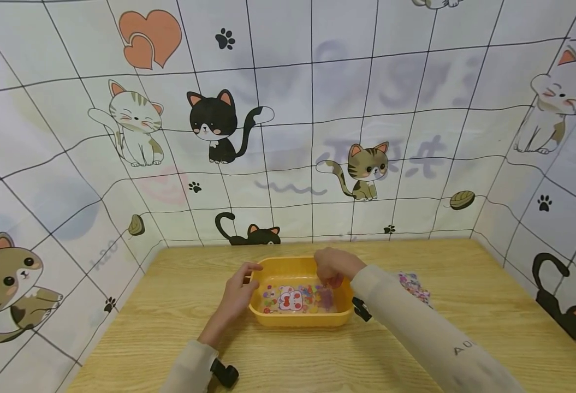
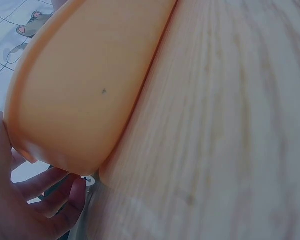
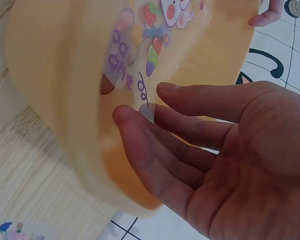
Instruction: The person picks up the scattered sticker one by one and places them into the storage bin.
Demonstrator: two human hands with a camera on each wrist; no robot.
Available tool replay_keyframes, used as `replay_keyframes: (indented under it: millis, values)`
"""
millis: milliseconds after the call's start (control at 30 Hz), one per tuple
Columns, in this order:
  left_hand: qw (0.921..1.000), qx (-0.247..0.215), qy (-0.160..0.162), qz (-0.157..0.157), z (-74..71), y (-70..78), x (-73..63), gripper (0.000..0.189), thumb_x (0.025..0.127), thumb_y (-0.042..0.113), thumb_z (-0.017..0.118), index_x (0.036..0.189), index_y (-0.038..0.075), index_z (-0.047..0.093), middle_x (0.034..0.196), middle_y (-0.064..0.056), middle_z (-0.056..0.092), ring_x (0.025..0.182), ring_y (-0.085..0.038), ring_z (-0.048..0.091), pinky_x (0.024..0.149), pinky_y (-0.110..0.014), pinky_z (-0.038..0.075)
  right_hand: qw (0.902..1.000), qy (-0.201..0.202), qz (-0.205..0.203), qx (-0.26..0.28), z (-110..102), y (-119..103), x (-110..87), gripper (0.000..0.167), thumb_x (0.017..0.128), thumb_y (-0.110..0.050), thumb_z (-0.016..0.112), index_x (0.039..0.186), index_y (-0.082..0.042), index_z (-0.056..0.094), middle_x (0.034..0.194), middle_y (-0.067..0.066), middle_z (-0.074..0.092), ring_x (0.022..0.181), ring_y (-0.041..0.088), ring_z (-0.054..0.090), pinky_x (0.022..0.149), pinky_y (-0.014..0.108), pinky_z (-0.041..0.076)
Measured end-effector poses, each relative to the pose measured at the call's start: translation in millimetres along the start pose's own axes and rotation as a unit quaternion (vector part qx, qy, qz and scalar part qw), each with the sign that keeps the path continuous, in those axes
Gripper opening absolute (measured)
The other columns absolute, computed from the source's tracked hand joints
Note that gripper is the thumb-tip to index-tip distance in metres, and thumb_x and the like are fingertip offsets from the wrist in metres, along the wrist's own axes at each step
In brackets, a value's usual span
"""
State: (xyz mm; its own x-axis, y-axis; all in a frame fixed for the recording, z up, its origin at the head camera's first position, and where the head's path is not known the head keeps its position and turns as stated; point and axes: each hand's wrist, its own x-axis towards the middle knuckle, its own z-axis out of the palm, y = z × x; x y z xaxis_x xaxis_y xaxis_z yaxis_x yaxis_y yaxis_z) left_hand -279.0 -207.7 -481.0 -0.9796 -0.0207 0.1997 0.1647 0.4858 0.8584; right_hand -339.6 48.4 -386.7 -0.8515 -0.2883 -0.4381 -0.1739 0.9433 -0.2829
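Head view has the yellow tray (image 1: 301, 320) sitting on the wood-grained surface (image 1: 165, 311), a little below the frame's centre toward six o'clock. Your left hand (image 1: 238, 290) grips the tray's end at nine o'clock; the left wrist view shows your fingers bent against the outside of that end. Your right hand (image 1: 336, 266) reaches over the rim at about two o'clock, fingers curving loosely inside and thumb apart from them; you cannot tell whether a fingertip touches the printed sheet (image 1: 292, 300). Your two hands are apart, with part of the tray between them. That sheet lies in the tray, bearing a white rabbit face, small bright pictures and, toward three o'clock, purple lettering. A second printed piece (image 1: 415, 287) lies outside at the tray's three o'clock, partly behind your right sleeve (image 1: 410, 322). A cat-patterned backdrop (image 1: 292, 98) stands at twelve o'clock.
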Motion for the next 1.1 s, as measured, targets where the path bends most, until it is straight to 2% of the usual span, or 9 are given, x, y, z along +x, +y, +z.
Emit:
replay_keyframes:
  millis: [300, 633, 800, 967, 1100]
  values:
    - [1.0000, 0.004, -0.003, 0.001, 0.1, -1.0, -1.1, 0.031, 0.098, 0.006, 0.056, 0.127, 0.015, 0.065, 0.140, -0.014, 0.062, 0.113, -0.030, 0.063, 0.092, -0.043, 0.055, 0.9996, -0.008, 0.009, 0.024, 3, 5, -4.8, 0.017, 0.089, -0.009, 0.071, 0.102, -0.008, 0.059, 0.088, 0.014, 0.069, 0.063, 0.021, 0.064, 0.061, 0.031, 0.057]
    - [1.0000, 0.004, 0.003, -0.001, 0.7, -0.9, 0.4, 0.033, 0.097, 0.004, 0.056, 0.126, 0.016, 0.065, 0.137, -0.016, 0.063, 0.107, -0.027, 0.063, 0.087, -0.038, 0.054, 0.9999, -0.006, 0.000, -0.011, 3, 6, 0.2, 0.014, 0.091, -0.015, 0.073, 0.095, -0.007, 0.062, 0.077, 0.010, 0.071, 0.055, 0.018, 0.065, 0.048, 0.025, 0.049]
    - [0.9999, 0.005, 0.004, -0.008, 1.4, -1.6, 0.4, 0.034, 0.097, 0.005, 0.055, 0.127, 0.016, 0.065, 0.138, -0.017, 0.062, 0.108, -0.027, 0.062, 0.085, -0.037, 0.054, 0.9999, 0.004, -0.005, -0.016, 0, 6, -1.5, 0.015, 0.090, -0.017, 0.075, 0.092, -0.008, 0.063, 0.076, 0.010, 0.070, 0.055, 0.017, 0.063, 0.051, 0.027, 0.052]
    - [0.9999, 0.003, 0.002, -0.011, 1.0, -0.6, -0.8, 0.034, 0.097, 0.005, 0.055, 0.128, 0.015, 0.065, 0.138, -0.017, 0.062, 0.108, -0.028, 0.060, 0.085, -0.037, 0.053, 0.9981, 0.021, -0.055, -0.017, -10, 6, -10.2, 0.014, 0.092, -0.016, 0.073, 0.089, -0.003, 0.071, 0.071, 0.009, 0.069, 0.058, 0.018, 0.066, 0.062, 0.032, 0.060]
    - [0.9999, 0.004, -0.001, -0.010, 0.8, 0.1, -1.2, 0.034, 0.097, 0.005, 0.055, 0.128, 0.015, 0.065, 0.138, -0.016, 0.062, 0.109, -0.028, 0.060, 0.085, -0.036, 0.053, 0.9933, 0.037, -0.110, 0.005, -21, 11, -21.4, 0.019, 0.095, -0.018, 0.071, 0.089, -0.002, 0.076, 0.076, 0.013, 0.074, 0.065, 0.022, 0.072, 0.068, 0.036, 0.062]
